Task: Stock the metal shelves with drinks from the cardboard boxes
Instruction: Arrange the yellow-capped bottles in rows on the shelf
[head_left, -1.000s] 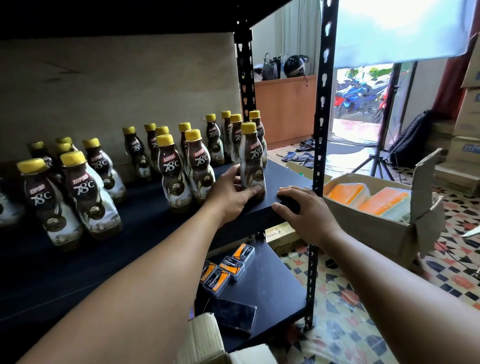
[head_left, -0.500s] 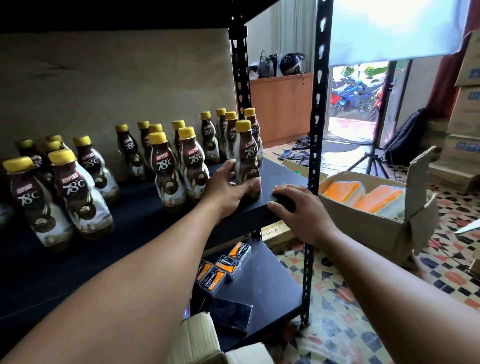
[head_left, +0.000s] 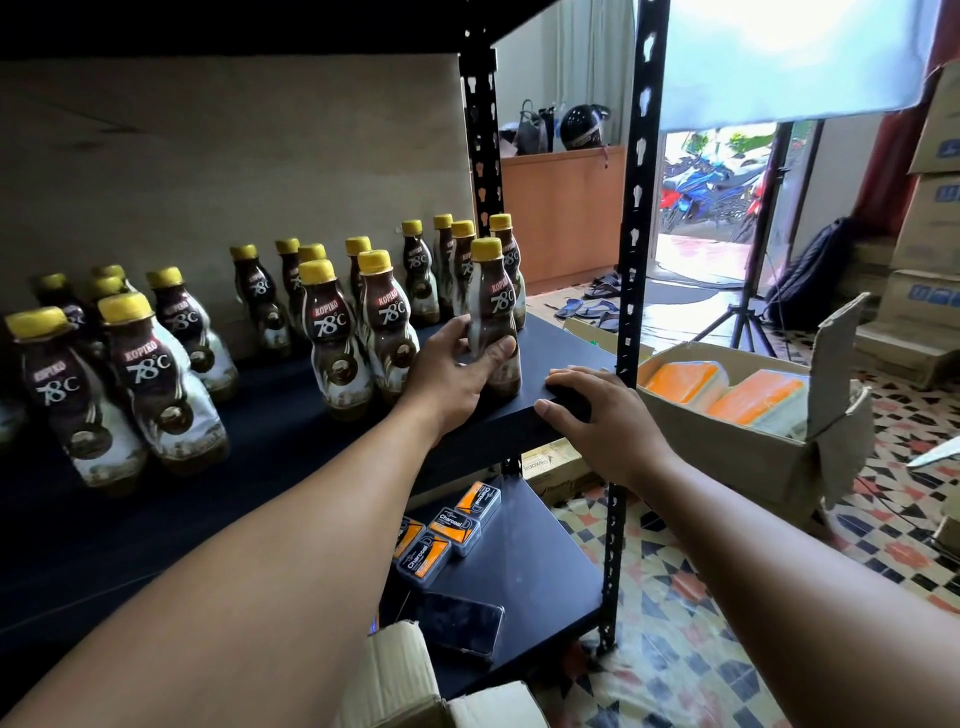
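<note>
Kopiko bottle, yellow-capped, stands upright near the right end of the metal shelf, just right of the other bottles ranked along it. The left grip is wrapped round its lower half, thumb on the near side. The right grip lies loosely spread on the shelf's front corner beside the upright post. An open cardboard box sits on the floor to the right.

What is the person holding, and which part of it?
The left hand grips a yellow-capped bottle round its lower body. The right hand only rests on the shelf edge.
</note>
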